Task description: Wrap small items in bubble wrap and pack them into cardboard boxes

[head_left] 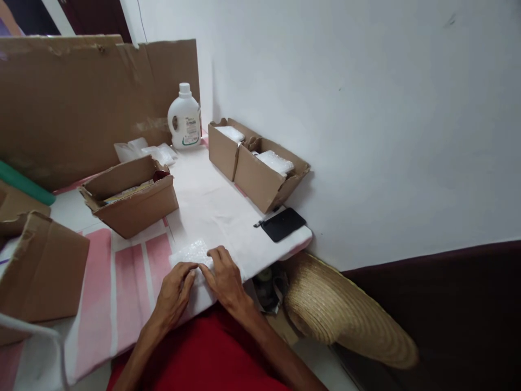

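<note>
A piece of clear bubble wrap [191,253] lies at the near edge of the cloth-covered table. My left hand [174,292] has its fingers bent and pinched on the wrap's near left part. Close beside it, my right hand [224,278] curls its fingers over the wrap's right side, the two thumbs nearly meeting. Whether something lies inside the wrap, I cannot tell. Ahead and to the left stands an open cardboard box [140,209] with papers and a dark red item in it.
Two joined cardboard boxes [254,182] by the wall hold bubble-wrapped packets [274,162]. A black phone [283,224] rests at the table's right corner. Behind are a white detergent bottle [185,119] and plastic bags [158,154]. Another carton [57,271] stands left; a straw hat [342,309] is right, below the tabletop.
</note>
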### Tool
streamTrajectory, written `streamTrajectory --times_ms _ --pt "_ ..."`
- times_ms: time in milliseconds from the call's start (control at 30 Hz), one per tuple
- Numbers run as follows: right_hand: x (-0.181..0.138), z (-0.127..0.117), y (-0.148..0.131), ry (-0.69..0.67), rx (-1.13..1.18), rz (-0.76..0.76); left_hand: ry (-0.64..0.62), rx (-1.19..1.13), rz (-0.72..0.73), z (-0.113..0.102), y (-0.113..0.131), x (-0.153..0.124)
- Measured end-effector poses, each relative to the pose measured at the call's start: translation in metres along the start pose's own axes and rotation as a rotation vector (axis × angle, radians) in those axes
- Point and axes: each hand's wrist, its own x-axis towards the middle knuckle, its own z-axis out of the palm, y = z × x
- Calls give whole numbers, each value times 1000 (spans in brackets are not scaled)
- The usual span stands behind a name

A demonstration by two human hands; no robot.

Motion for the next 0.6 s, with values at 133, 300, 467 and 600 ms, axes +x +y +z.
streamTrajectory --times_ms 133,300,467,600 --pt "10 22 6 -108 -126 -13 263 112 -170 -19 -20 -11" --pt "4 26 13 -94 -67 -2 262 -58 -424 -19 -37 -4" --pt "8 15 24 -48 250 124 225 -340 -391 -13 -22 9" --pt "32 -4 18 -173 608 214 -3 -620 -258 -40 9 6"
